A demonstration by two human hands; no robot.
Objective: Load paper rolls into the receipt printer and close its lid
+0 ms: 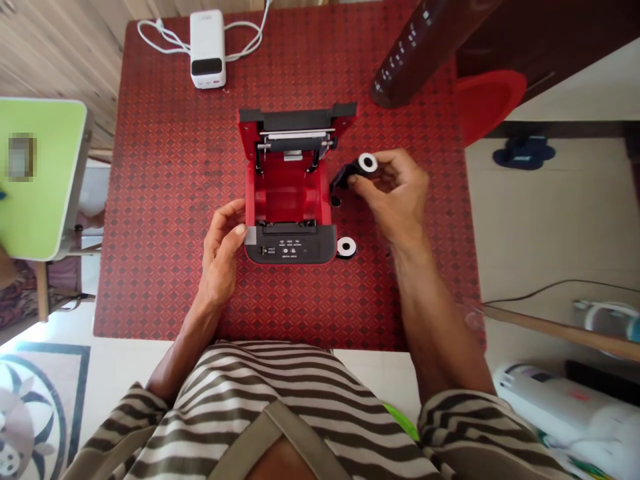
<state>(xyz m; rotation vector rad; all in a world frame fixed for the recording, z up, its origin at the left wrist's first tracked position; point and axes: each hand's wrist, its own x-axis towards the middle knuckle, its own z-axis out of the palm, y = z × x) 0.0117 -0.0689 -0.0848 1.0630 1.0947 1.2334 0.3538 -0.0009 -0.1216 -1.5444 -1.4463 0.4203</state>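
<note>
Black, white-ended roll (pixel 367 163) is clamped in right grip (pixel 401 193); open red-and-black plastic printer (pixel 290 197) is held at near left by left grip (pixel 220 257).

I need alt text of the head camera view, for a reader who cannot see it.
The left hand touches an open red device on a patterned table; the right hand holds a dark item with a white end. A similar item lies beside the device.

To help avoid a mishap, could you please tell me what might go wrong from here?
The raised lid of the printer might drop if jolted. The right hand pinches a black roll, which could slip. The second roll, close beside the printer's front corner, might get knocked if the printer shifts.
</note>
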